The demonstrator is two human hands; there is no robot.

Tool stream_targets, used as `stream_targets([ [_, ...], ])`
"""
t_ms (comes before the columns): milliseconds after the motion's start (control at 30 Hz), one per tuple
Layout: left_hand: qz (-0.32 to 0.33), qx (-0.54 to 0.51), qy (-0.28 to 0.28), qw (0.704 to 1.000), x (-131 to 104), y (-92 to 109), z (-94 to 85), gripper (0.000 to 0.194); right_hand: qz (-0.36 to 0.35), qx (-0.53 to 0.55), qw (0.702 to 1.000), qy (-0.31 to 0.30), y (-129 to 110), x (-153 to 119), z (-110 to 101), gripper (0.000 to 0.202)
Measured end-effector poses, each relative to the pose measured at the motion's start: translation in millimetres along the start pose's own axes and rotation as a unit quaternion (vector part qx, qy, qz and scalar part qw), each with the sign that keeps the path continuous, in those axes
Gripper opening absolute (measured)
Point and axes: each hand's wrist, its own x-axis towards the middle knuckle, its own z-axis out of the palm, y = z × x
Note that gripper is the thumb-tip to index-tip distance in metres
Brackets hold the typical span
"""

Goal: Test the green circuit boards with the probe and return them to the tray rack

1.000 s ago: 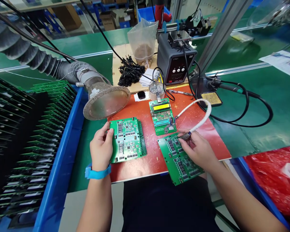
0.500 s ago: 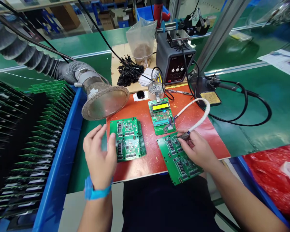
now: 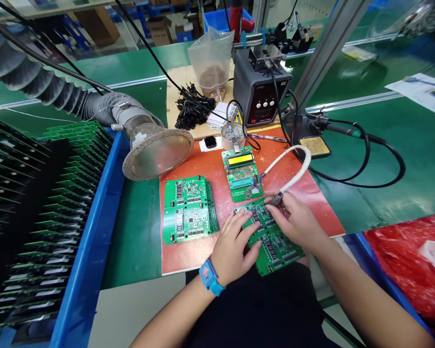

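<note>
The right hand [image 3: 297, 218] grips a cable end [image 3: 276, 198] at a circuit board [image 3: 283, 250] overhanging the red mat [image 3: 194, 256]; the left hand [image 3: 234, 251] lies loosely spread over that board's side. The left bin [image 3: 89, 237] holds green boards [image 3: 74, 129], the right bin [image 3: 370, 261] red plastic [image 3: 397, 256].

Green bench top [image 3: 369, 203], red sheet [image 3: 188, 258] on its near part, stacked green circuit boards [image 3: 188, 210] on the sheet's left, green board with yellow display [image 3: 241, 173] mid-sheet, far wooden panel [image 3: 179, 78] bearing black bundle [image 3: 194, 110] and clear bag [image 3: 213, 70]

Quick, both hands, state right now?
Left hand: open, over the left edge of the circuit board.
Right hand: closed, holding the white cable by its end.
</note>
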Motion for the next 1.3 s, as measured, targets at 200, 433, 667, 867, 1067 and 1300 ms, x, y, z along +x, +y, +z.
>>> stream_targets([
  [200,-0.006,-0.009,0.004,1.000,-0.5,1.1,-0.4,0.041,0.032,0.037,0.999,0.005,3.6,-3.5,0.6,0.012],
  [433,-0.003,-0.008,0.013,1.000,0.3,0.8,0.2,0.041,0.056,0.047,0.997,0.039,4.2,-5.1,6.1,0.015],
  [667,-0.005,-0.014,0.014,1.000,0.9,0.8,-0.7,0.043,0.049,0.048,0.998,0.004,4.3,-2.4,1.1,0.016],
  [867,-0.014,-0.020,0.012,1.000,1.1,0.5,0.5,0.044,0.033,0.046,0.998,-0.005,4.2,1.6,-0.2,0.014],
  [1067,-0.011,-0.016,0.019,1.000,1.7,0.5,0.0,0.043,0.048,0.050,0.998,-0.014,6.0,-1.5,-2.7,0.017],
  [1300,-0.014,-0.015,0.023,1.000,1.8,1.4,-0.7,0.039,0.054,0.038,0.998,0.016,4.3,-1.7,1.0,0.013],
])
